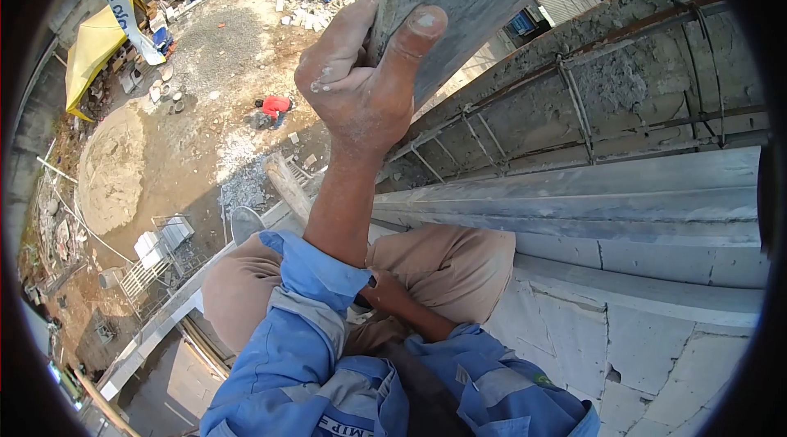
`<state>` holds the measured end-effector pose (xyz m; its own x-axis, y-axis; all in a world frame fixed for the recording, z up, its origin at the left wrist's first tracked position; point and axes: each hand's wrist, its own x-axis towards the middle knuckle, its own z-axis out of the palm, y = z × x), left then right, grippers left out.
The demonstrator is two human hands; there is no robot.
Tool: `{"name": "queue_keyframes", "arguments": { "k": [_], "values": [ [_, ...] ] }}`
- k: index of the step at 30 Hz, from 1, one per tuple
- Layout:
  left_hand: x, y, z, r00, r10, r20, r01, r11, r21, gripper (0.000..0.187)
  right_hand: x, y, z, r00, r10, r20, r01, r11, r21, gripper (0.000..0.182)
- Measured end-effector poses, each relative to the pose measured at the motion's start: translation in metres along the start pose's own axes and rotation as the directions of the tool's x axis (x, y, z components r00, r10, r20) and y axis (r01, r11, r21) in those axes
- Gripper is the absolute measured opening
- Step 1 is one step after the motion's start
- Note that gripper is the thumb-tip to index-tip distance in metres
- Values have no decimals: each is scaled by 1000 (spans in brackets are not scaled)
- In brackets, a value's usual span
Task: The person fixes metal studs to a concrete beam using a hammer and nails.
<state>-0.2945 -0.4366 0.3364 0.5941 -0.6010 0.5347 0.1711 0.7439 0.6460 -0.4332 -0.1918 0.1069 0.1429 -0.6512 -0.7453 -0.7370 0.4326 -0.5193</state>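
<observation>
My left hand (pixel 361 80) is raised and closed around the edge of a long grey slab (pixel 467 2), plank-like and dusty with cement. The thumb lies on the slab's near face, and the fingers wrap round its left edge. The slab's upper end runs out of view. My right hand (pixel 381 285) is low in front of my lap, largely hidden behind the blue left sleeve (pixel 316 281). Its fingers do not show, so what it holds or touches cannot be made out. Both knees are bent, in tan trousers (pixel 451 261).
I sit high beside a pale block wall (pixel 574 339). A long grey ridged beam (pixel 574 199) lies to my right, with a rebar cage (pixel 574 101) behind it. Far below on the left are a person in red (pixel 277 105), a sand pile (pixel 115 166) and a yellow tarp (pixel 98 47).
</observation>
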Motion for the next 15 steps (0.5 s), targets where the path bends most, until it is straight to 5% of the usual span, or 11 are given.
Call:
{"name": "queue_keyframes", "arguments": {
  "k": [10,13,15],
  "values": [
    [-17,2,4,988,-118,98,122,992,-34,37,-24,-1,-17,1000,-18,-24,19,999,50,56],
    [-14,7,-5,981,-144,128,149,989,-28,37,-60,-22,-42,980,-166,-112,180,976,122,49],
    [-13,8,-8,980,-139,143,142,990,-11,37,-83,-42,-57,937,-232,-260,237,972,-13,43]
  ]
}}
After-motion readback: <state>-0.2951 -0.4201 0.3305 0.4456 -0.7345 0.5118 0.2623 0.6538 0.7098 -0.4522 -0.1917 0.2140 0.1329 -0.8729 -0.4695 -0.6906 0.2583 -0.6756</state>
